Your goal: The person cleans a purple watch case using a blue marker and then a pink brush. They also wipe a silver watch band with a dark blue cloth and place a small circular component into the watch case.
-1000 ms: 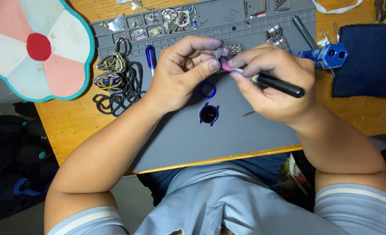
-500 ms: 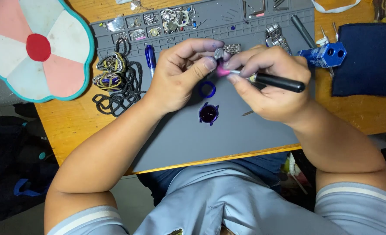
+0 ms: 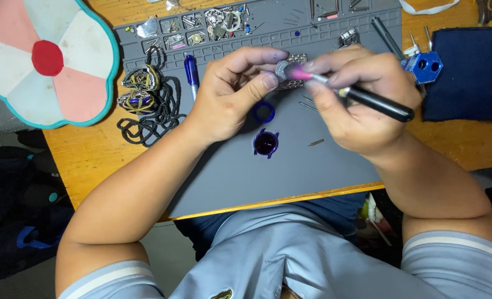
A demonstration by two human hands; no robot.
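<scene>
Up between our hands, a small round metal part (image 3: 281,68) sits pinched in the fingertips of our left hand (image 3: 232,88), just above the grey mat (image 3: 224,171). Our right hand (image 3: 362,99) grips a black-handled tool (image 3: 376,103), its pink tip touching the part. Below our hands lie a blue ring (image 3: 264,112) and a blue watch case (image 3: 266,144); the worktop (image 3: 85,149) shows beyond.
</scene>
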